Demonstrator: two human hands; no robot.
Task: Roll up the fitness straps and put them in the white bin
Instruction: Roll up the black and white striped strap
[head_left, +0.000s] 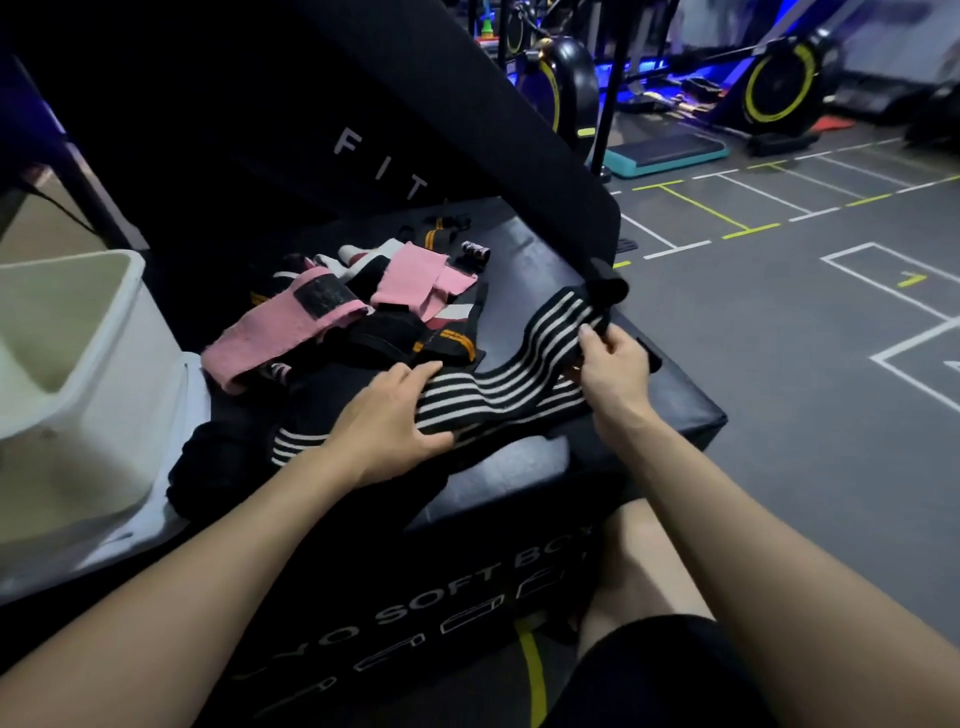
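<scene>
This is a gym. Exercise bikes with yellow-rimmed flywheels (779, 83) stand at the back beside a teal aerobic step (667, 153), on a grey rubber floor (779, 364) taped with white and yellow lines. A black padded plyo box (519, 519) lettered "SOFT BOX" serves as the surface.

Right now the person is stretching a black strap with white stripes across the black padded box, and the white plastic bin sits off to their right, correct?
Not quite. In the head view the white plastic bin sits to their left. The rest holds: the left hand and right hand stretch the black strap with white stripes across the black padded box.
</scene>
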